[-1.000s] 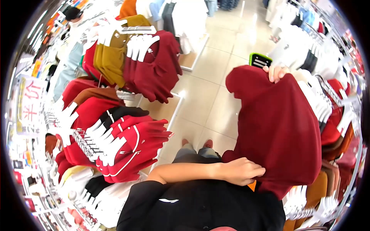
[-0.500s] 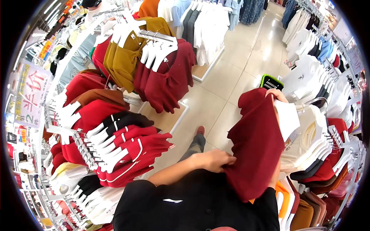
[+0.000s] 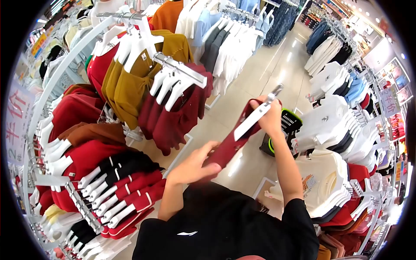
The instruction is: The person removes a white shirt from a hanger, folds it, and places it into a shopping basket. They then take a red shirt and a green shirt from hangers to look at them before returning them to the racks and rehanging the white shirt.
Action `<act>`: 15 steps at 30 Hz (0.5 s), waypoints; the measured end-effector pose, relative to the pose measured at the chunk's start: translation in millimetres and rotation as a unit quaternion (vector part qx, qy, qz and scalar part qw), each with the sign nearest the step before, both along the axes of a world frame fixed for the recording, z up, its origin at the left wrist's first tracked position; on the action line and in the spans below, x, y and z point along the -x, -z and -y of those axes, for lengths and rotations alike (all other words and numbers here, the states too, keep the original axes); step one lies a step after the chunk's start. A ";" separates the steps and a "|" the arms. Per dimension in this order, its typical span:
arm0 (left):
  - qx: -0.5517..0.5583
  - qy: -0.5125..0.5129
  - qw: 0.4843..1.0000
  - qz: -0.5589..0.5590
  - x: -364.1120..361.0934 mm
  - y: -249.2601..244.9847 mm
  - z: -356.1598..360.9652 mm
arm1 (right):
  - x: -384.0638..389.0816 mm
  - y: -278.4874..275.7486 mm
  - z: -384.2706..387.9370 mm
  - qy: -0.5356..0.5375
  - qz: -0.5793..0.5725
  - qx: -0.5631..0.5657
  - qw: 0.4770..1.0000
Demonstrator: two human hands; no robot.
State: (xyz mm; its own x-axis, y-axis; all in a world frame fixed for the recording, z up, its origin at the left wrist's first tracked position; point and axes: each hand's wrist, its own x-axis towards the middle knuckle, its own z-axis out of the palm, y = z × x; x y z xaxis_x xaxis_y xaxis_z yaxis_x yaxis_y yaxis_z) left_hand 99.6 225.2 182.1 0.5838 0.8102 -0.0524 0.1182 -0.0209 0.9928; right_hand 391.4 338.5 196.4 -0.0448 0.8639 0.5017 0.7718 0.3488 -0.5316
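Observation:
A dark maroon top [image 3: 227, 149] hangs from a white hanger [image 3: 251, 122] in front of my chest, seen nearly edge-on. My right hand [image 3: 271, 118] is closed around the hanger near its metal hook, with the collar fabric bunched beside the fingers. At the garment's lower left, my left hand [image 3: 195, 162] has thumb and fingers apart, against the cloth's near end. Part of the top is hidden by the hanger and blurred low down. More maroon tops [image 3: 173, 117] hang on a rack arm to the left.
Mustard tops [image 3: 134, 73] and red tops with white trim [image 3: 138, 201] fill the left rack. On the right hang cream shirts [image 3: 323, 177] and white shirts [image 3: 325, 119]. A black basket with a green rim [image 3: 291, 123] stands beyond my right forearm on the tiled floor [image 3: 242, 93].
The maroon top has swung from broadside to edge-on and moved left, exposing its hanger. My left hand has let go of the hem and spread. My view has shifted slightly.

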 end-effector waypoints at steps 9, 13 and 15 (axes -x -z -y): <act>-0.082 -0.172 0.952 -0.241 26.2 -6.8 -36.9 | 69.2 32.0 -89.0 -0.084 0.047 -0.059 0.994; -0.073 -0.185 0.951 -0.238 44.7 -2.7 -55.7 | 90.8 48.5 -115.2 -0.106 0.023 -0.024 0.994; -0.062 -0.175 0.951 -0.249 49.3 -7.5 -63.3 | 98.5 47.7 -120.7 -0.097 0.030 0.006 0.995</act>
